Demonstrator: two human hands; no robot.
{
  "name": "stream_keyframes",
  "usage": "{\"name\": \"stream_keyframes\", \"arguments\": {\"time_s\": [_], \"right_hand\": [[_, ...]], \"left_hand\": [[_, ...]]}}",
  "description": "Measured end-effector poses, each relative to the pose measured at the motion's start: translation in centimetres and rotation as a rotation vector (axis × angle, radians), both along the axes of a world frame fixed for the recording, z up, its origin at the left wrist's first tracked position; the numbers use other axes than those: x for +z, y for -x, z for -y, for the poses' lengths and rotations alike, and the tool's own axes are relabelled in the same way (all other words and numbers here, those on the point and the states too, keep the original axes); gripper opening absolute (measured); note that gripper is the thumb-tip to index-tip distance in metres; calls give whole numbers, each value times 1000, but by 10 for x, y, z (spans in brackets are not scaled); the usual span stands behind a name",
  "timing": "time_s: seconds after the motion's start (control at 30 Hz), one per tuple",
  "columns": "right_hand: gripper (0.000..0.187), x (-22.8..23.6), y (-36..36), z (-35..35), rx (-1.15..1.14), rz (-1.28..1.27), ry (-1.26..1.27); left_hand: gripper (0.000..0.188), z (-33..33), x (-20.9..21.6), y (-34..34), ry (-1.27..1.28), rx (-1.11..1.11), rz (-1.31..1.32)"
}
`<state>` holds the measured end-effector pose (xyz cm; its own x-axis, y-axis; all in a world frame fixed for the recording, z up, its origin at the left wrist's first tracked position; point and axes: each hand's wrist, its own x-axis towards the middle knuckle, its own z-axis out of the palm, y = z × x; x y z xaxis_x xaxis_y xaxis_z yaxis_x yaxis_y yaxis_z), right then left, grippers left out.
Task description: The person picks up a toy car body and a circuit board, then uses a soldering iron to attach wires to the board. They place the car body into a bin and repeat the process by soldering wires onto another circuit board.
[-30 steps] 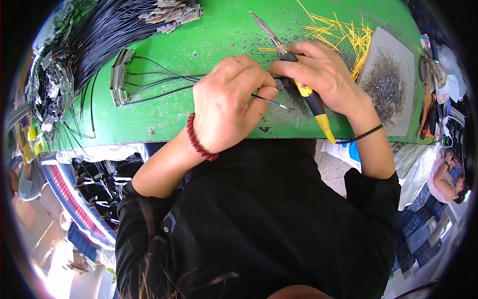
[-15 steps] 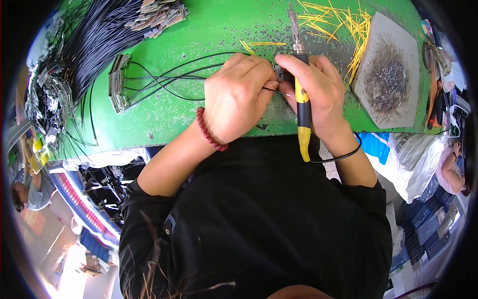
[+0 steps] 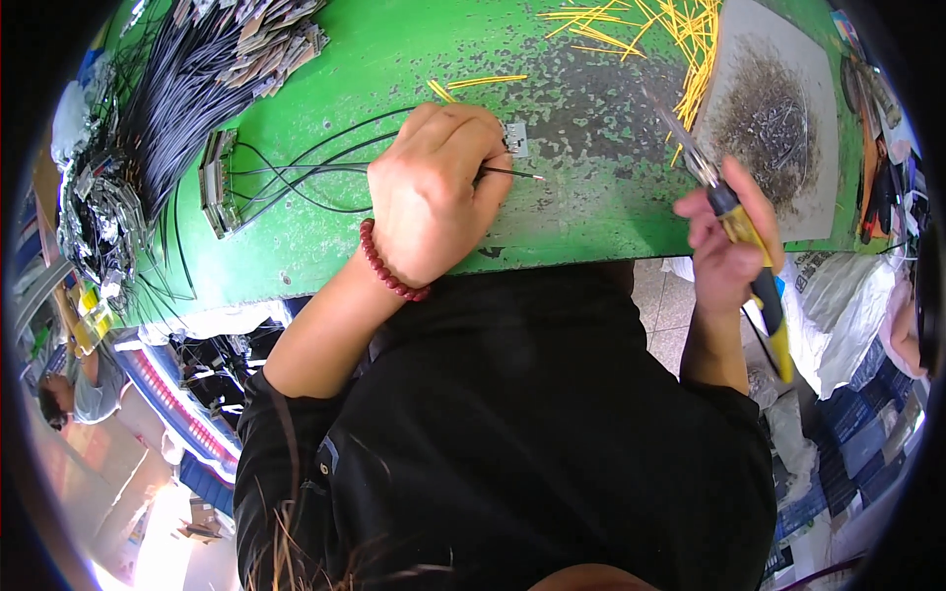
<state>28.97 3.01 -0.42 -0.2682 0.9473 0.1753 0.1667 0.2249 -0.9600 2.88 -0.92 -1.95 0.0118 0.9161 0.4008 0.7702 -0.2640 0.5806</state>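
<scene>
My left hand is closed over the green tabletop, pinching a black wire whose bare tip sticks out to the right. A small pale metal connector piece lies just beyond its fingertips. More black wires run left from under that hand to a bundle of flat metal-ended strips. My right hand grips a yellow and black soldering iron, somewhat blurred. The iron's tip points up and left, near the grey board.
A stained grey board lies at the right, with loose yellow tubes along its left edge. Two or three more yellow tubes lie beyond my left hand. Black cables pile at the far left. Dark-handled tools sit at the right edge.
My right hand has drawn away to the right with the soldering iron, which now tilts up-left. The small metal piece has come into clearer view. The left hand keeps its pinch.
</scene>
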Motion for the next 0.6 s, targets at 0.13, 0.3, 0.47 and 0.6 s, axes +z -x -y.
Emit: {"name": "stream_keyframes", "arguments": {"time_s": [0.13, 0.3, 0.47, 0.6], "right_hand": [[41, -9, -42, 3, -193, -234, 23], [12, -15, -80, -18, -401, -495, -30], [6, -17, -112, -28, -606, -365, -93], [6, -25, -118, -35, -675, -342, -101]], "left_hand": [[14, -3, -2, -5, 35, -13, -2], [14, 3, 5, -5, 147, 36, 3], [13, 1, 8, -6, 136, 3, -25], [13, -1, 6, -9, 177, 18, -8]]}}
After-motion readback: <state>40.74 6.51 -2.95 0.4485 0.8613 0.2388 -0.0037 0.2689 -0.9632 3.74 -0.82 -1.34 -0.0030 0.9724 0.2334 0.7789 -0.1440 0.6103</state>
